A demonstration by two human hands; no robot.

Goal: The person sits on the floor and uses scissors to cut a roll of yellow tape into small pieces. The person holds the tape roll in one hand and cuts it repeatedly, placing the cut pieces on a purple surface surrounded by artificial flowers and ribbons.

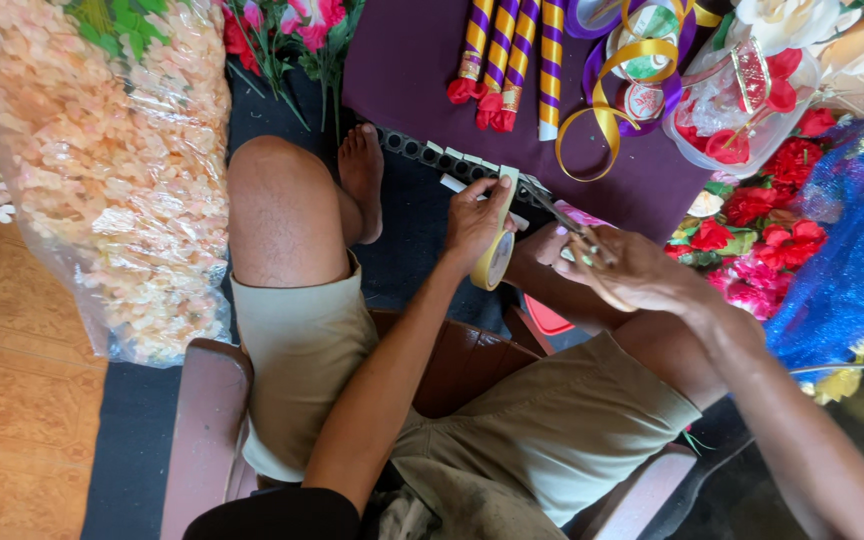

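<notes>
My left hand [474, 222] grips a tape roll [495, 262], its strip pulled up; my right hand [632, 272] clasps scissors [564, 218] near it; cut tape pieces [457, 160] already line the far black strip [422, 155]; more cutting remains.

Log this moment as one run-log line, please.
left hand: holds tape roll | right hand: holds scissors at the tape | seated, striped sticks ahead

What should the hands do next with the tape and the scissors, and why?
Probably close the scissors across the strip pulled up from the tape roll. The left hand holds the roll and pinches the loose end upright, the right hand points the scissors at that strip, and a row of short cut pieces already hangs on the dark bar ahead.
</notes>
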